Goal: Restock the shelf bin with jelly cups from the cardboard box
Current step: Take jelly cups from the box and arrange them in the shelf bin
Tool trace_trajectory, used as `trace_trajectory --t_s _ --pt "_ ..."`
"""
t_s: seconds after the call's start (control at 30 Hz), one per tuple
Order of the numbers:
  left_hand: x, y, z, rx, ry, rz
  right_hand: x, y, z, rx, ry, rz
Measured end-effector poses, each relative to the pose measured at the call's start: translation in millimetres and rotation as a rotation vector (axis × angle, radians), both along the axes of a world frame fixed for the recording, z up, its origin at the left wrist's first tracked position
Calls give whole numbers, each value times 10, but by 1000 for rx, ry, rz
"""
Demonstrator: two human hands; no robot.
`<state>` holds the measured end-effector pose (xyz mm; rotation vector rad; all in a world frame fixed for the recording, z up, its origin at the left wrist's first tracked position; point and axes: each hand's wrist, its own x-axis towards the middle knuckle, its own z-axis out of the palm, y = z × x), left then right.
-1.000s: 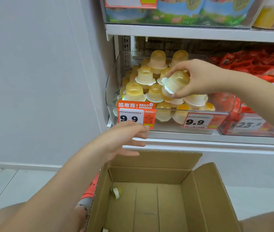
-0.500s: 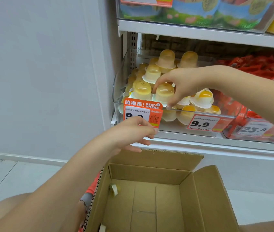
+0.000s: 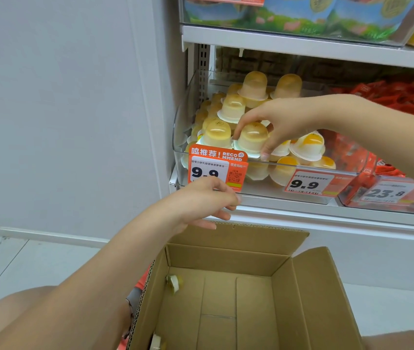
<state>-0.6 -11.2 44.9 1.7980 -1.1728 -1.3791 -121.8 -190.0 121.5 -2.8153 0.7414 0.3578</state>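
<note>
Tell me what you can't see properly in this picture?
- Head view: left price tag, its bottom hidden by the left hand.
- Small print on the tags: too small to read.
- Box: near end cut off by the bottom edge.
- Top shelf packs: cut off by the top edge.

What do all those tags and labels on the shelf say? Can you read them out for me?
"鸣推荐! RECOMMEND" on the orange tag clipped to the front of the clear bin.
"9.9" on that tag, its lower edge hidden by the left hand.
"9.9" on the second price tag on the same bin.
"23.8" on the price tag of the next bin.
Small print, barcodes, the QR code and the top-shelf packaging: too small or blurred to read.
</note>
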Motion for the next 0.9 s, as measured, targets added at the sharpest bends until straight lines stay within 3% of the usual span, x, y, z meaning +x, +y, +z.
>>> trace_trajectory --t_s 0.33,0.63,0.7,0.8,0.9 --pt "-18 9 -24 8 -6 -3 75 -23 -57 -46 16 -2" --pt "-21 6 -134 24 -96 -39 -99 31 -180 -33 -128 -94" --pt "9 37 -259 54 -158 -81 -202 140 -207 -91 -265 -123" --pt "96 132 -610 174 -278 -198 -469 477 -470 -280 -618 -38" --pt "169 224 -1134 288 -382 -274 -639 871 -1080 -283 -680 54"
